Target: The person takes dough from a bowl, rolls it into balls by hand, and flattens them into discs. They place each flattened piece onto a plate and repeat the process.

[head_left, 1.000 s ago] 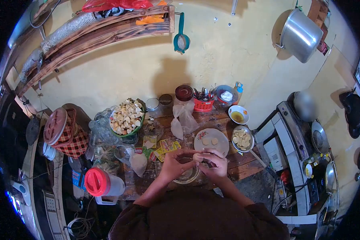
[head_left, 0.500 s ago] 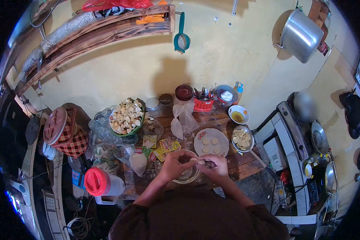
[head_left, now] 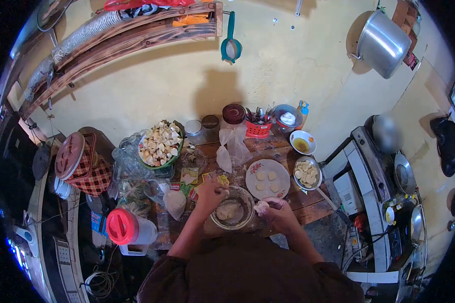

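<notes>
My right hand (head_left: 279,216) grips a small lump of pale dough (head_left: 261,207) between thumb and fingers, just off the right rim of a bowl. My left hand (head_left: 211,198) is raised at the bowl's upper left with its fingers curled together; whether a bit of dough is in them is hard to make out. Between the two hands stands the clear bowl (head_left: 251,212), with a larger mass of dough (head_left: 229,211) inside. Beyond my right hand lies a floral plate (head_left: 258,166) bearing several flat dough rounds (head_left: 272,175).
A strainer (head_left: 317,182) of pale slices and a bowl of yellowish liquid (head_left: 302,143) stand right of the plate. Seasoning packets (head_left: 189,175) and a bag of white powder (head_left: 175,204) lie left. A red-lidded jug (head_left: 123,226) stands front left; a stove (head_left: 371,151) is at right.
My hands were together over the bowl, pinching the dough. They have parted, the left moving left and the right slightly right with the lump, leaving the bowl's contents in view.
</notes>
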